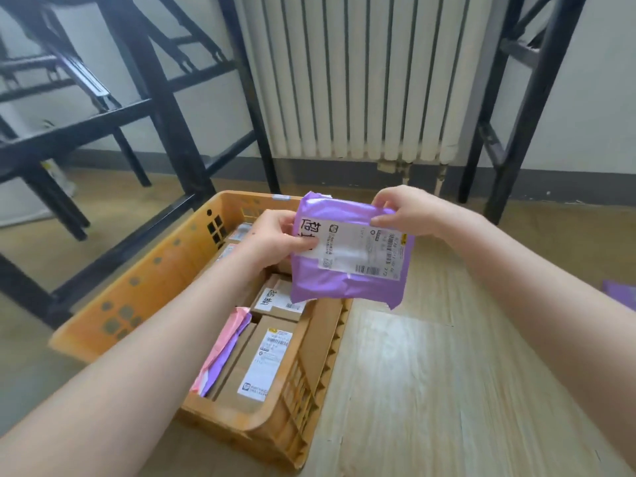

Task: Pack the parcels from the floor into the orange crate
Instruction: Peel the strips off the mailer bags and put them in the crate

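1. While both hands hold it in the air, a purple parcel [347, 256] hangs over the far right part of the orange crate [144, 287], its white label facing up.
2. The left hand [275, 239] grips the parcel's left edge, thumb on top of the label and fingers closed underneath.
3. The right hand [402, 210] pinches the parcel's far right corner, fingertips pressed together on the wrapping.
4. The crate stands on the wooden floor [430, 373], its long side running from near the camera towards the radiator [361, 74].
5. Inside the crate, a brown box [254, 366] with a white label lies at the near end, against the right wall.
6. A second brown box [278, 299] lies just beyond it, partly under the held parcel.
7. A pink and purple bag [223, 349] stands on edge just left of the near box.
8. More parcels lie at the crate's far end, mostly hidden by the left hand.
9. A scrap of purple [619, 292] shows on the floor at the right edge; I cannot tell what it is.
10. Black metal frames [161, 108] stand left of the crate.
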Demonstrator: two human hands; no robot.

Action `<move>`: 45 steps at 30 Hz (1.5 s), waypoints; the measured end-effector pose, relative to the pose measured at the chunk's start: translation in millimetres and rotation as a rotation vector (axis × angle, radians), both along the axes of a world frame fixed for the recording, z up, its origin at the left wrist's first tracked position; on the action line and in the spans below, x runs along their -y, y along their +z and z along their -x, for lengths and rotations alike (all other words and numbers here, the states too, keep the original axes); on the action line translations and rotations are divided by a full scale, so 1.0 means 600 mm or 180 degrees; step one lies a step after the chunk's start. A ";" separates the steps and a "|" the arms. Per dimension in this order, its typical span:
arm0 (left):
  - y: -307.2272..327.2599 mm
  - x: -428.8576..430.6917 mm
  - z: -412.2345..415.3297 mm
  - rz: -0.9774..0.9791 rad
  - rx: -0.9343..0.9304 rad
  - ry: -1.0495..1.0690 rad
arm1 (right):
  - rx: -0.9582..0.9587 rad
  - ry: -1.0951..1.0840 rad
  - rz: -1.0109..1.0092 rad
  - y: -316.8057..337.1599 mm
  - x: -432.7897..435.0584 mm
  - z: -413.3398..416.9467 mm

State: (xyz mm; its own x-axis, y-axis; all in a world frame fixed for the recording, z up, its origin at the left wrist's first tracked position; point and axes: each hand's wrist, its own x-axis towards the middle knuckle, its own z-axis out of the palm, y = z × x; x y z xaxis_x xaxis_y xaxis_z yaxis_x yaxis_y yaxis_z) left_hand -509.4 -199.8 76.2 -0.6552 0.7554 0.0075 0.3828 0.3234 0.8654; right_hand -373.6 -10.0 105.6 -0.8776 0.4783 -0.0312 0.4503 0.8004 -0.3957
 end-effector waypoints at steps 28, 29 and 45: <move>-0.144 0.194 0.091 -0.0887 0.2357 0.1695 | -0.1108 -0.0623 0.2638 -0.160 0.176 0.191; -0.144 0.196 0.097 -0.0732 0.2342 0.1673 | -0.1006 -0.0611 0.2514 -0.161 0.177 0.190; -0.182 0.200 0.152 0.2045 0.1389 0.0507 | 0.1459 0.0177 0.0060 -0.169 0.228 0.205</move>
